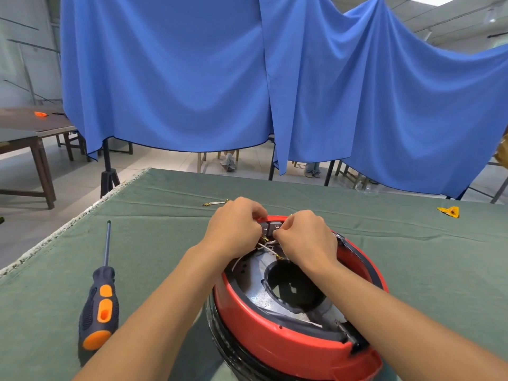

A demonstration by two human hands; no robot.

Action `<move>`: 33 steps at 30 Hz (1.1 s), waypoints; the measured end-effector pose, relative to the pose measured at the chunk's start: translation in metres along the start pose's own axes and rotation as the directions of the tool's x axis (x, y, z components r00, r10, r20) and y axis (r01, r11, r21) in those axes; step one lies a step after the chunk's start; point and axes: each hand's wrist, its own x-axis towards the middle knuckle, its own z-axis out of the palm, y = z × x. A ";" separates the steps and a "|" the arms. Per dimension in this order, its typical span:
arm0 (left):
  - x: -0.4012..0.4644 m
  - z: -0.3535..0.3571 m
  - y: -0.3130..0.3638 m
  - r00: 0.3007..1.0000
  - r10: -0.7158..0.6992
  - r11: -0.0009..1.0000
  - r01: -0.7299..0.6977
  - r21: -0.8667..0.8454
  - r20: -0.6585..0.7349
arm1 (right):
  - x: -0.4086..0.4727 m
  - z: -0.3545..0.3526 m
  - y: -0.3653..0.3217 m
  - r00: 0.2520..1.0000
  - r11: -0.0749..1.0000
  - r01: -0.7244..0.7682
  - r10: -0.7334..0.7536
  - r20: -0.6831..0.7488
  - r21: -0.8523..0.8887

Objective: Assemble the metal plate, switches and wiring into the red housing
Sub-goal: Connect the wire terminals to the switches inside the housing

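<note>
The round red housing [277,336] lies open side up on the green cloth, near the front edge. Inside it sits a shiny metal plate [254,281] with a black ring around a centre hole. At the housing's far rim sit two grey switches [270,226]. White wires [265,247] with brass terminals run from the switches down over the plate. My left hand [236,229] has its fingers curled at the left switch and rim. My right hand [305,240] pinches a wire end beside the right switch. The fingertips of both hands are hidden.
A screwdriver [100,295] with a black and orange handle lies left of the housing. A loose wire with brass terminals [215,203] lies beyond my hands. A yellow scrap [449,211] lies far right. The green cloth [154,229] ends at a frayed left edge. Blue curtains [220,78] hang behind.
</note>
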 end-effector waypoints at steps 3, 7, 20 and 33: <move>0.001 0.000 -0.002 0.999 -0.031 0.996 0.034 -0.079 0.038 | -0.001 -0.002 0.001 1.000 1.000 0.007 -0.007 0.019 0.003; 0.003 0.000 -0.003 0.991 -0.001 0.979 0.029 -0.201 0.135 | -0.002 -0.003 0.002 0.999 1.000 0.027 -0.027 0.034 -0.005; 0.004 -0.002 -0.003 0.989 -0.046 0.920 0.096 -0.380 0.138 | -0.015 -0.012 -0.007 0.977 0.978 0.207 -0.207 -0.053 0.004; 0.010 0.004 -0.010 0.984 -0.149 0.905 0.174 -0.388 0.093 | -0.013 -0.008 -0.005 0.961 0.960 0.273 -0.268 0.068 -0.061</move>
